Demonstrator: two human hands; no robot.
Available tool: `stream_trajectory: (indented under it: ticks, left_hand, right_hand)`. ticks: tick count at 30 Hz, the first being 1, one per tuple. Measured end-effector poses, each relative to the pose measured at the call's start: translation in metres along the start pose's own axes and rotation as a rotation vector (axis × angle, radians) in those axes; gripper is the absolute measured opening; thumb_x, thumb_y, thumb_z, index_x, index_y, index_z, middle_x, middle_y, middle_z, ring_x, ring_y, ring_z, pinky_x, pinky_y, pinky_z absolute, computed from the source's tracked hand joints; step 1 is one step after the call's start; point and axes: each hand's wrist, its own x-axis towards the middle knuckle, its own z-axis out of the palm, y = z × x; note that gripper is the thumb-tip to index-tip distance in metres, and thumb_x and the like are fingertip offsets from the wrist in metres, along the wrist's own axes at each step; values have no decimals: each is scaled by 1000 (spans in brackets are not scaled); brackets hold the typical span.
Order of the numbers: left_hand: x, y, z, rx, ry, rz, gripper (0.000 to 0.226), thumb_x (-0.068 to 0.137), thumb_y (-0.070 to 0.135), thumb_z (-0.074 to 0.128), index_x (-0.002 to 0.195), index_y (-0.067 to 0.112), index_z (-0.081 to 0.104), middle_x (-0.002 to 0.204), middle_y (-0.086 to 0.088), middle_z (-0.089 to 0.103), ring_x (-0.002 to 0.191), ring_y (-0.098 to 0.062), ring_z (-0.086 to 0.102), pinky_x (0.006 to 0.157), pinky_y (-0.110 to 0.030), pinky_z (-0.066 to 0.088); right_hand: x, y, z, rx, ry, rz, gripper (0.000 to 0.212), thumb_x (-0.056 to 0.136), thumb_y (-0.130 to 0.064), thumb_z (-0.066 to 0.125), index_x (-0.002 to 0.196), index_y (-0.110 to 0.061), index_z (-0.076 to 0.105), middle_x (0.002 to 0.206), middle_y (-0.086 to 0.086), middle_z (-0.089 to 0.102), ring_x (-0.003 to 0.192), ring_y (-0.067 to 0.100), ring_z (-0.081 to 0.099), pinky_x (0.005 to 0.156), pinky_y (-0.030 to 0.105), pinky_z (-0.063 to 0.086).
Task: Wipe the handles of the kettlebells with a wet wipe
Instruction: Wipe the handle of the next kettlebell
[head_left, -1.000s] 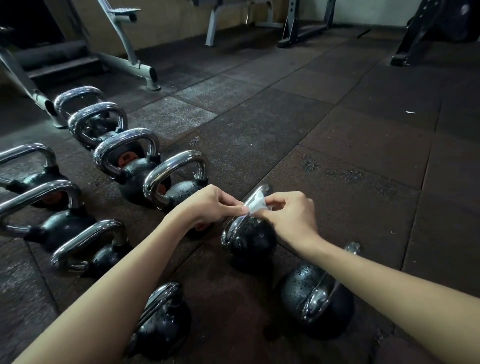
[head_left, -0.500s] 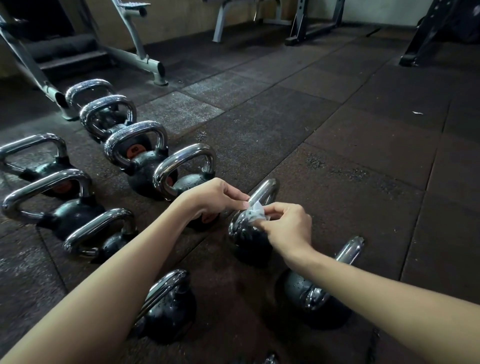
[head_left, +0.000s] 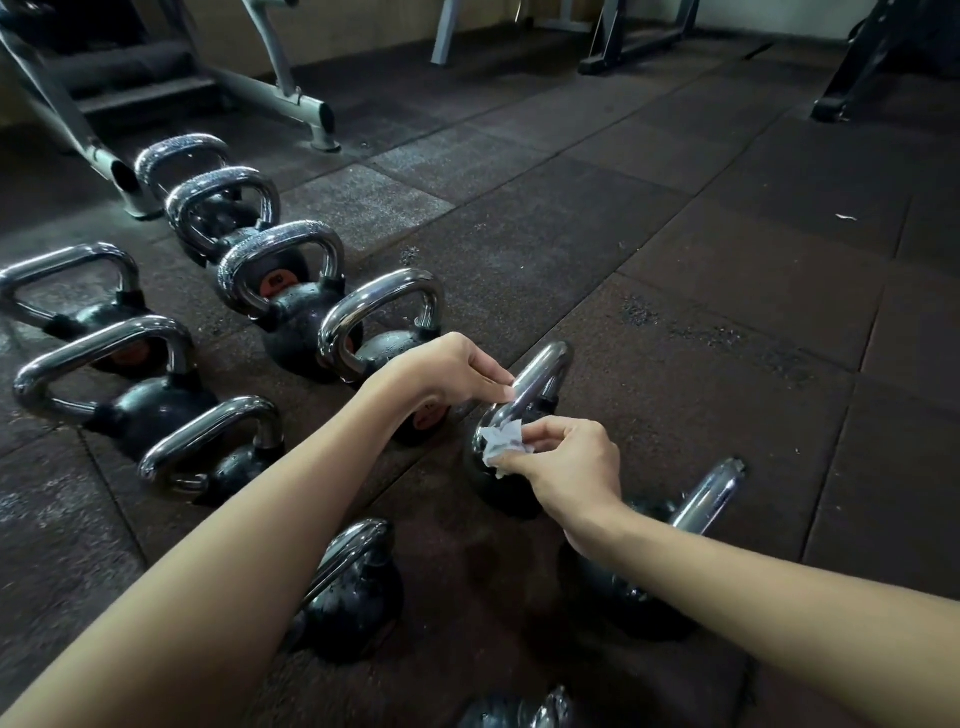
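Head view: R hand (head_left: 566, 462) pinched wipe (head_left: 501, 441) on handle (head_left: 540, 369), near end; handle ran away up-right; L hand (head_left: 452, 371) pinched it just above wipe.

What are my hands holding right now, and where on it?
The right hand pinches the crumpled wet wipe by one end, pressed on the chrome handle low down; the left hand pinches that handle midway up.

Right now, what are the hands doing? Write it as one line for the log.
step: wiping handle | left hand: pinches handle above wipe | right hand: pinches wipe against handle's lower part | kettlebell: upright on floor
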Motion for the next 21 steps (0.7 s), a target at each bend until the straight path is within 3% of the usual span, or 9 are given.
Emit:
stream_trajectory:
  ticks: [2,4,7,10,12,16,19,21]
  left_hand:
    - [1,-1,0,3,2,1,27,80,48,85,104,37,81,92,3,77,83,-12,64,80,-25,50]
    - [1,0,0,5,15,6,26,80,48,85,103,37,81,103,-2,79,88,-13,66,87,-28,53]
    - [-1,1,-1,8,14,8,25,81,48,84,103,37,81,104,-3,79,82,-11,62,75,-26,52]
    - [-1,-1,0,2,19,9,26,83,46,83,107,36,79,95,11,75,85,-4,63,67,-14,43]
    - [-4,0,1,6,20,19,24,84,45,82,106,36,79,83,18,70,75,4,62,61,-12,41]
    - [-8,2,1,-11,35,17,24,85,45,82,106,36,80,87,16,72,77,1,62,64,-14,42]
    - [-17,7,1,-30,52,29,22,88,40,80,108,30,80,64,20,63,49,9,54,48,-8,36]
    - [-27,11,1,-9,58,36,19,90,39,78,106,29,79,41,21,52,32,6,45,41,-8,32]
  right_hand:
    - [-2,2,4,-17,26,-3,24,60,-34,97,77,-27,81,64,-12,74,65,2,70,63,18,53]
    - [-3,7,10,-43,39,-5,25,59,-36,97,76,-29,80,66,-14,74,68,2,70,69,26,57]
    - [-5,11,20,-73,49,17,23,59,-35,97,71,-33,77,67,-13,74,71,5,71,74,34,60]
    - [-4,14,22,-90,75,43,24,60,-35,97,75,-33,79,67,-11,74,73,9,71,74,37,60]
    - [-2,15,22,-105,79,38,23,61,-37,95,77,-35,79,67,-12,74,74,9,70,72,36,60]
    - [-2,17,26,-185,107,46,24,67,-39,93,86,-36,79,74,-12,74,78,11,70,73,36,59]
    - [1,18,28,-274,118,63,23,72,-37,90,91,-35,77,85,-12,75,88,16,70,77,35,59]
    - [2,16,27,-257,110,99,21,71,-35,91,85,-34,76,85,-13,74,88,15,70,78,37,59]
